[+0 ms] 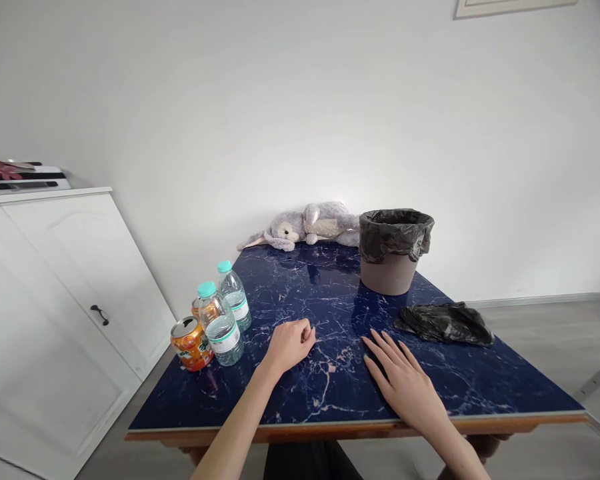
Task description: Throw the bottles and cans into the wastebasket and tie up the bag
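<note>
My left hand (290,344) rests on the dark blue marble-patterned table (330,393) with its fingers curled into a loose fist and nothing in it. Close to its left stand two clear water bottles (224,325) with teal caps and an orange drink can (191,343). My right hand (403,380) lies flat on the table, palm down, fingers stretched out. A crumpled black plastic bag (445,323) lies just beyond it to the right. Farther back stands a brown bin (394,251) lined with a black bag.
A grey plush rabbit (305,227) lies at the table's far edge against the white wall. A white cabinet (55,300) with a dark handle stands to the left of the table. Grey floor shows to the right.
</note>
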{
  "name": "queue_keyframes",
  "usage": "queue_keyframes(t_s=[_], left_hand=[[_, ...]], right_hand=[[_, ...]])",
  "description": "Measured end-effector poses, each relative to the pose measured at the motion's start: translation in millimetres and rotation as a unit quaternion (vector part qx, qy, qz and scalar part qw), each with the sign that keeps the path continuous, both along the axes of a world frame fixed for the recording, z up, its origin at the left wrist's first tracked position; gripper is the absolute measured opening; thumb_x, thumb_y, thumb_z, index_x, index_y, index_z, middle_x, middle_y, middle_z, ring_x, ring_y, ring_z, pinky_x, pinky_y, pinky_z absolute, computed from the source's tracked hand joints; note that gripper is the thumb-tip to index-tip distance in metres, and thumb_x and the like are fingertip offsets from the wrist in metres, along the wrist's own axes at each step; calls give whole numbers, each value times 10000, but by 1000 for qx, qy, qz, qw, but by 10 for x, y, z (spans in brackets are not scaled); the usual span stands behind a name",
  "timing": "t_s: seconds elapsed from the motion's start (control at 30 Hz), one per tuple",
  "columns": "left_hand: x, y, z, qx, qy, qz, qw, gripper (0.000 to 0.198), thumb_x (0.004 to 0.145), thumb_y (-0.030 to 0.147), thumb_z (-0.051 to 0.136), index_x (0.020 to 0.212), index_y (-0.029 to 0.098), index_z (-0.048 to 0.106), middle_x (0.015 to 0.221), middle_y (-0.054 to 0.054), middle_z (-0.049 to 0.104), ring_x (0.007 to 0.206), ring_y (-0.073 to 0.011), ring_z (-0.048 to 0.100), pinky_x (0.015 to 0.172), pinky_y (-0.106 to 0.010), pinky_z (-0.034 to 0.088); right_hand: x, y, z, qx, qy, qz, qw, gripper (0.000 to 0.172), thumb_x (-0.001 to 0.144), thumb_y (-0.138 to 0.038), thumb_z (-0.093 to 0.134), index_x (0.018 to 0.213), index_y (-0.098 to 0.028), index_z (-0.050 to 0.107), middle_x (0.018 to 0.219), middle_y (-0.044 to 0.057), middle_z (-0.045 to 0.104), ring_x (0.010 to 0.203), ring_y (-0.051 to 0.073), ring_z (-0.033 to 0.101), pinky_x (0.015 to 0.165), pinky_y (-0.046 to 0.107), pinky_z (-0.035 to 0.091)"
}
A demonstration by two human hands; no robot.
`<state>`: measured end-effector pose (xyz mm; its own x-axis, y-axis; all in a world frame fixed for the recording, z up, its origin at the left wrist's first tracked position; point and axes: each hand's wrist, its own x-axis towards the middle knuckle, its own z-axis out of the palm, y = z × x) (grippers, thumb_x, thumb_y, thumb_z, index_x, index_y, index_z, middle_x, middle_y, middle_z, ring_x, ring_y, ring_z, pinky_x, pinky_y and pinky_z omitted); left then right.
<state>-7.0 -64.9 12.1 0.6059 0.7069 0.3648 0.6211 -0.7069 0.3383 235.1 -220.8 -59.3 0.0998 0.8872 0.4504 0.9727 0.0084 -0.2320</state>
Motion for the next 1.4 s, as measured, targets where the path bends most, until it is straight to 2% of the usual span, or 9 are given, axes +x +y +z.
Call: queue_keyframes(t_s=[0.63,1.4], left_hand=[[10,-4,6,2,3,2,1000,332,996,268,542,680,234,447,631,27,584,584,-155,561,631,-295,343],[7,3,2,2,-1,-2,1000,331,997,270,529,693,231,404,631,31,579,583,-155,569,628,-278,326]], right_hand=[[-9,-2,1,-2,1,-8,1000,583,1121,-547,324,1600,-284,526,1696,2,430,1590,292,384,1306,566,347],[-9,-2,21,-14,-1,-10,1000,586,1124,-546,315,1601,-278,525,1701,-5,418,1593,284,378,1310,562,347]])
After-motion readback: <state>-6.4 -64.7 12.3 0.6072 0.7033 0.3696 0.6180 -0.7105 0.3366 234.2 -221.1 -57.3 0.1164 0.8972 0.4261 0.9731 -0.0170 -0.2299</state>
